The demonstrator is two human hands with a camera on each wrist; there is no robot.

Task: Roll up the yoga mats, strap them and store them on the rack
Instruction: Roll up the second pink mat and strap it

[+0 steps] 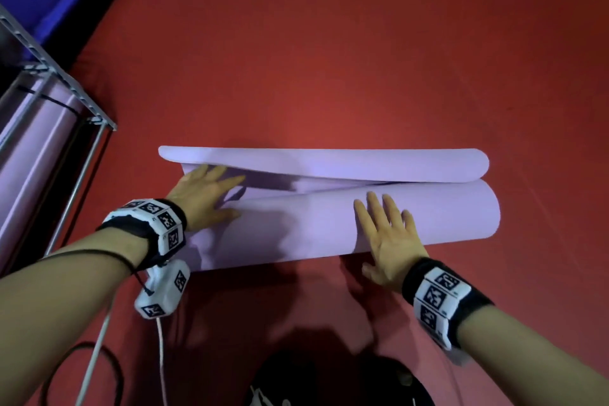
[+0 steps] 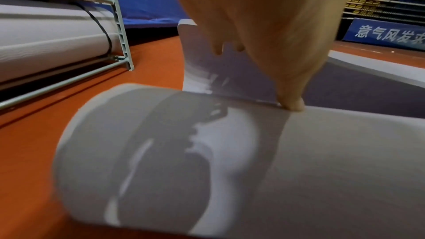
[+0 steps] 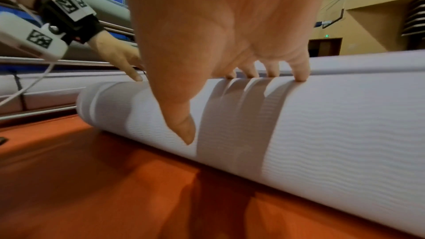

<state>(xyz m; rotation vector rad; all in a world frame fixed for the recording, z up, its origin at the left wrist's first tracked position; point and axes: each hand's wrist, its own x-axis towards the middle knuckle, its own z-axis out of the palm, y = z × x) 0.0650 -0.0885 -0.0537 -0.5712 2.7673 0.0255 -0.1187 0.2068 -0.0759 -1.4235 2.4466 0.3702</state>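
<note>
One mat lies on the red floor in front of the person, nearly all rolled, with only a short flap at its far edge left to wind in. Beside it, at the left, the rack already holds a rolled mat with a dark strap round it, so I judge at least one mat stored; this one has yet to be finished, strapped and shelved. No loose strap shows for it. Both hands lie flat with straight fingers, gripping nothing: the left hand presses near the roll's left end where the flap lifts, the right hand presses on top toward the right. Only the head view shows the whole roll and flap together. The left wrist view adds the flap's corner standing up, plus blue banners and shelving beyond. The right wrist view alone shows the mat's ribbed texture, the fingertips on the crest and the thumb down its near side.
</note>
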